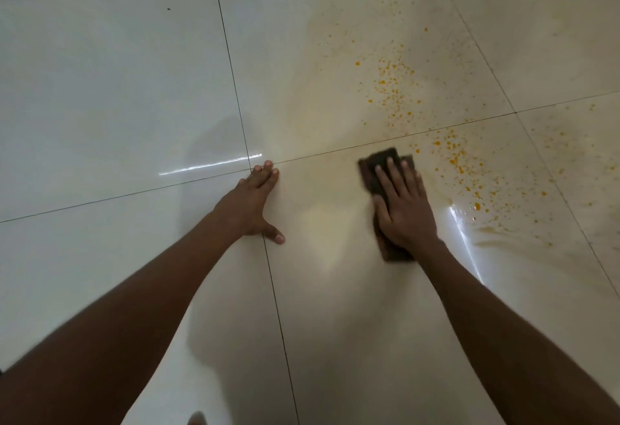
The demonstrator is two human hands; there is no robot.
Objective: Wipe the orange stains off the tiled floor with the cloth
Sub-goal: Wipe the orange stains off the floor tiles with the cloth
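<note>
A dark brown folded cloth (375, 164) lies flat on the glossy cream tiled floor (100, 89). My right hand (402, 206) presses down on it with straight, spread fingers. Orange stains (391, 89) speckle the tile beyond the cloth, and more orange spots (469, 176) lie just right of it. A yellowish wet smear (503, 236) streaks the floor to the right of my right wrist. My left hand (255, 199) rests flat on the floor where the dark grout lines cross, about a hand's width left of the cloth.
Dark grout lines (235, 95) divide the large tiles. The tiles to the left show only light reflections and one tiny dark speck (168, 8). A faint yellow film covers the tiles at the upper right (536, 38).
</note>
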